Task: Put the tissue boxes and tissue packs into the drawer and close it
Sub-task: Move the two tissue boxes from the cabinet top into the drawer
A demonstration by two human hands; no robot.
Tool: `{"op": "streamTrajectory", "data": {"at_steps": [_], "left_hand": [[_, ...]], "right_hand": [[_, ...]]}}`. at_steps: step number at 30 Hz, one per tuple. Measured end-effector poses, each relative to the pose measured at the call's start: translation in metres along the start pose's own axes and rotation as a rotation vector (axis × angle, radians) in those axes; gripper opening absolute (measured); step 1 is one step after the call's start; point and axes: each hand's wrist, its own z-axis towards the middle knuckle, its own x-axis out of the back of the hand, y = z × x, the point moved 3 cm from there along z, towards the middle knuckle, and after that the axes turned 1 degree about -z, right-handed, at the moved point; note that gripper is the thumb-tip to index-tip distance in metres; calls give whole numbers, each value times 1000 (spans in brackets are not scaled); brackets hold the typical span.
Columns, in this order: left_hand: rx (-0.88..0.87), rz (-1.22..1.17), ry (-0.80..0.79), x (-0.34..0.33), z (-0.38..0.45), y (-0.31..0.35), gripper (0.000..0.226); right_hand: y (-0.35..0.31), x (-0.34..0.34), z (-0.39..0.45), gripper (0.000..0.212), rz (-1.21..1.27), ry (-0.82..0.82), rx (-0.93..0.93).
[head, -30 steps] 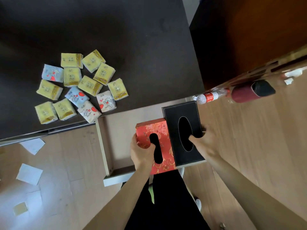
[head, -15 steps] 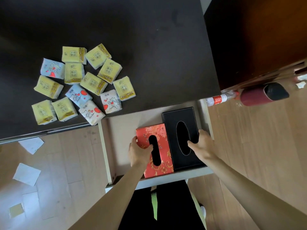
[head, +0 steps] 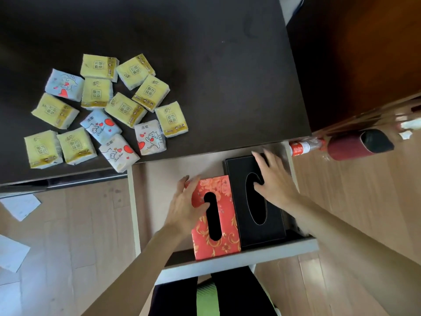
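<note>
The pale drawer [head: 227,262] is pulled out from under the dark table [head: 205,53]. A red floral tissue box [head: 218,242] and a black leather tissue box [head: 271,226] stand side by side in its right half. My left hand [head: 184,208] rests on the red box's left edge, fingers stretched out and thumb by the slot. My right hand [head: 273,183] lies flat on the black box with fingers spread. Several yellow and white tissue packs [head: 125,110] lie in a cluster on the table's left part.
A plastic bottle [head: 300,148] and a dark red cylinder [head: 355,144] lie on the wooden floor right of the drawer. A brown wooden cabinet [head: 364,53] stands at the right. Paper sheets [head: 20,206] lie on the floor at the left. My legs are below the drawer front.
Both boxes went down into the drawer and now sit there. My fingers have loosened and spread out over the box tops; my right hand slid toward the black box's far end.
</note>
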Motion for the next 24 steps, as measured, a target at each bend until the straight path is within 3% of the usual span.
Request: {"op": "streamTrajectory", "data": {"at_steps": [5,12,18,20,24], "left_hand": [[25,-13,147,-3,4,2,56],[42,-116,183,-26,7,19,53],[7,-94,157,-29,3,20,52],[-51,7,109,-27,9,23,49],[-328,471,75,-22,26,34,43]], "right_hand": [[19,0,2,84,-88,106,122],[41,15,2,79,-310,101,216],[46,8,2,75,-172,163,226],[50,2,5,71,-59,222,214],[59,-15,8,60,119,315,226]]}}
